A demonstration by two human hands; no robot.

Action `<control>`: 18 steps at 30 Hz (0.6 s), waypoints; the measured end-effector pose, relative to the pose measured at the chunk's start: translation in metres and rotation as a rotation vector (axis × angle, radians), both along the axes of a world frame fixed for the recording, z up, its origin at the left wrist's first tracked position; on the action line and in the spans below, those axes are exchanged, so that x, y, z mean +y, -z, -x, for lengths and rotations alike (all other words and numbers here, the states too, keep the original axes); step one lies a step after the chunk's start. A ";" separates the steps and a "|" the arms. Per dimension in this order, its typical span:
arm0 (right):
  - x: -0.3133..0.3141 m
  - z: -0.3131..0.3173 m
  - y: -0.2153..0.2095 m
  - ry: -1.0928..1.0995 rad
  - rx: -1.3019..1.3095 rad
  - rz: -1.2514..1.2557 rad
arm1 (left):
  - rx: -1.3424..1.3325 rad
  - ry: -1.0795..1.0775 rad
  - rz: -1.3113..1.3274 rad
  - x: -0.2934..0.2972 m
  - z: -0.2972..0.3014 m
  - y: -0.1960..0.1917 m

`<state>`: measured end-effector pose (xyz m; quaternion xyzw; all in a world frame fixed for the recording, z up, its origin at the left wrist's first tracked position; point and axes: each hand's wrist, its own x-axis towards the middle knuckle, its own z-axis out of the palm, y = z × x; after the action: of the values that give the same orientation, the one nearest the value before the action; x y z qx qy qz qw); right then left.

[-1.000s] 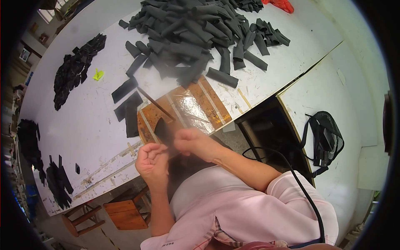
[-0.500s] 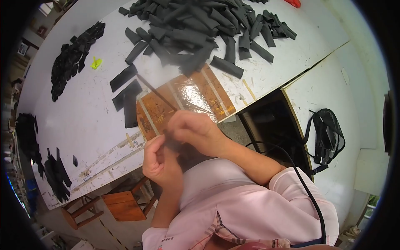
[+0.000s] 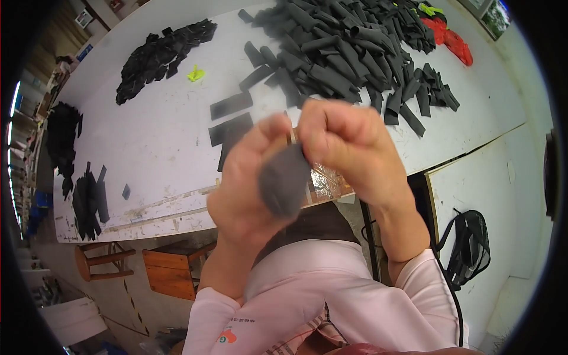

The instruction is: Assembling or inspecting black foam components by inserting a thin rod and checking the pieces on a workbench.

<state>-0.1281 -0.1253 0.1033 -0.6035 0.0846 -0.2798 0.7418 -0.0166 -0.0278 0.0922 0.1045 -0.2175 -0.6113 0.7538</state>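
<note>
Both hands are raised close together over the table's front edge. Between them hangs a small dark grey fabric piece, blurred by motion. My left hand is closed at its left side, the thumb upward. My right hand has its fingers curled tightly at the piece's upper right edge. Whether the thin brown stick is still in my fingers I cannot make out. Behind the hands lies a brown wooden board with a shiny film, mostly hidden. Flat dark grey fabric pieces lie left of it.
A large heap of dark grey fabric tubes covers the far table. Black fabric piles lie to the left, near a yellow-green scrap. Red plastic is at the far right. Wooden stools stand below; a black mesh bag lies right.
My hands have risen and moved right and away from my body, and the dark grey fabric piece now shows between them. The brown stick no longer shows clearly. The view has shifted.
</note>
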 end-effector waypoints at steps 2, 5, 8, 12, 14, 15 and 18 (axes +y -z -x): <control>-0.017 -0.010 -0.009 0.043 0.182 0.000 | 0.121 0.038 -0.043 -0.011 -0.012 0.000; -0.048 -0.021 0.050 -0.064 0.207 -0.191 | 0.311 0.165 -0.118 -0.030 -0.036 0.054; -0.042 -0.021 0.093 -0.115 0.172 -0.359 | 0.356 0.171 -0.162 -0.032 -0.032 0.087; -0.053 -0.029 0.092 -0.123 0.163 -0.216 | 0.147 0.014 -0.226 -0.031 -0.026 0.070; -0.052 -0.033 0.070 -0.151 0.154 -0.241 | -0.350 -0.228 -0.055 -0.024 -0.015 0.042; -0.058 -0.036 0.069 -0.212 0.085 -0.200 | -0.569 -0.351 -0.109 -0.023 -0.010 0.033; -0.061 -0.039 0.095 -0.230 0.179 -0.092 | -0.376 -0.261 -0.264 -0.028 -0.022 0.062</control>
<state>-0.0894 -0.1858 0.0087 -0.5971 0.0936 -0.1338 0.7853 0.0055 -0.0557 0.0299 0.3407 -0.2566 -0.5020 0.7524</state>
